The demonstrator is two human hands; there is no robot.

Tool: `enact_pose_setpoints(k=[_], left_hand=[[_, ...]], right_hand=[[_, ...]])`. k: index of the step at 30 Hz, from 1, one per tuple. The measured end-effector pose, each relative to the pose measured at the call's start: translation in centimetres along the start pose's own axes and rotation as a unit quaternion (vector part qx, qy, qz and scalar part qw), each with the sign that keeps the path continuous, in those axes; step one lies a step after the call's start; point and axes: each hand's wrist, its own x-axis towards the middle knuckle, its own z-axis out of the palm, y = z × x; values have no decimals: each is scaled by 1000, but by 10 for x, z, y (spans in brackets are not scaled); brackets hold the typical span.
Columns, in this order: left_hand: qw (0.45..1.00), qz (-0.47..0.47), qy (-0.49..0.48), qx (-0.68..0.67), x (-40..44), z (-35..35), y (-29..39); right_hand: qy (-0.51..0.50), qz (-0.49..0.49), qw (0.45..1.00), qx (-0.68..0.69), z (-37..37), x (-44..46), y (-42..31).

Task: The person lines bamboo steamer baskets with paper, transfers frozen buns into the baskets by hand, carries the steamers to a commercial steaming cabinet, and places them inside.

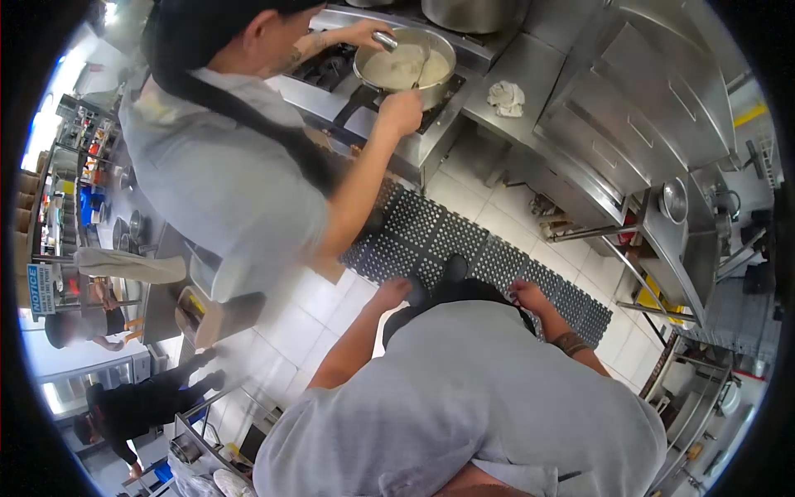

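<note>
My left hand [393, 292] hangs beside my waist over the floor mat, its fingers curled in and nothing visible in it. On the other side, my right hand [527, 293] is also loosely closed beside my dark lower clothing [470, 291], with no object showing in it. Ahead at the stove, a co-worker's hand [401, 113] grips a utensil [424, 68] dipped in a wide pan [364, 74] of pale, creamy food. The co-worker's other hand [364, 34] is near a metal handle [384, 40] at the pan's rim.
A black perforated mat [451, 224] lies on white floor tiles [302, 302]. A crumpled cloth [506, 98] sits on the steel counter [530, 70] right of the stove. Steel shelving with a metal bowl [674, 200] stands at right. Another person in dark clothes [137, 406] is at lower left.
</note>
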Motion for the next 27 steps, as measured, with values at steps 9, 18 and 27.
enact_pose_setpoints(k=[9,18,27], left_hand=[[927,-105,-58,356,-122,39,-161],[916,-384,23,114,-204,68,-61],[978,-172,115,11,-30,134,154]], right_hand=[[-2,-91,956,-278,-25,13,36],[-50,-183,951,-243,-102,108,74],[-74,-282,926,-240,-204,185,200]])
